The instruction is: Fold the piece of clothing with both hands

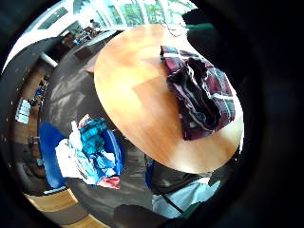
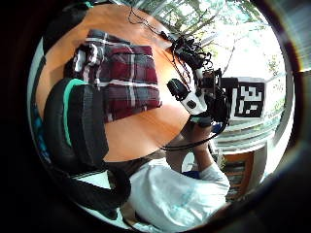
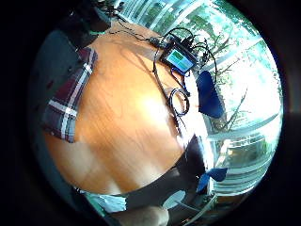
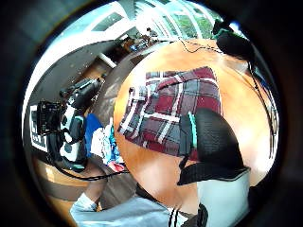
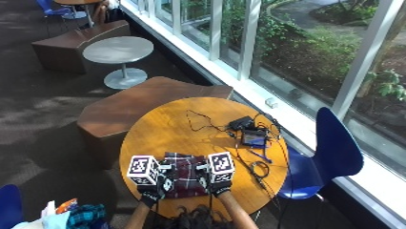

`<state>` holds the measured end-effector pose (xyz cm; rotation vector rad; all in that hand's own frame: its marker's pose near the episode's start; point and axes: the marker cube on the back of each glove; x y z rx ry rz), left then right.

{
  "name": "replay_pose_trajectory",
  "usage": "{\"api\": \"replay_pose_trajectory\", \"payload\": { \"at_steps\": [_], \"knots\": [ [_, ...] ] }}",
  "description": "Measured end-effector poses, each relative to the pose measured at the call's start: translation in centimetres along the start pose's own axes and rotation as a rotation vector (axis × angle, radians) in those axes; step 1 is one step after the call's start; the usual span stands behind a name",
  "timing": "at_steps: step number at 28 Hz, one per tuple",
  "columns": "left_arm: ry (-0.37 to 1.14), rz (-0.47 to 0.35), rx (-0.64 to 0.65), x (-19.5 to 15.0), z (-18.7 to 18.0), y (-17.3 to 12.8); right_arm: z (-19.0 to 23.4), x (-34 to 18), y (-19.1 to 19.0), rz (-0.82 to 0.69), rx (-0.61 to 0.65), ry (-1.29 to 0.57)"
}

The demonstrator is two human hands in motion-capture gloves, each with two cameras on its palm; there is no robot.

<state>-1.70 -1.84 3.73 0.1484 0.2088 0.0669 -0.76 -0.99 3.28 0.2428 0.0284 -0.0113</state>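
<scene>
left hand and right hand hover at lower centre, flanking the plaid garment; finger state cannot be told. lower both evenly onto opposite edges. beyond, cables lie on the round table.

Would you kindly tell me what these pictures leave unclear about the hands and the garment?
- Left hand and right hand: in the outside view the marker cubes cover the fingers, so their pose is unreadable.
- Plaid garment: in the outside view the gloves hide both side edges, so any contact is unclear.
- Garment type: bunched in the left little finger side view; not identifiable.
- Small screen: too small to read.
</scene>
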Motion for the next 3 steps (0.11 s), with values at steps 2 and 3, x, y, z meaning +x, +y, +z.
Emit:
{"api": "replay_pose_trajectory", "payload": {
  "at_steps": [2,3],
  "knots": [
    [-0.017,0.019,-0.010,0.64,0.15,0.13,-0.40,-0.06,0.43,-0.005,-0.021,0.020],
    [-0.022,0.023,-0.012,0.76,0.21,0.17,-0.50,-0.12,0.53,-0.007,-0.027,0.026]
  ]
}}
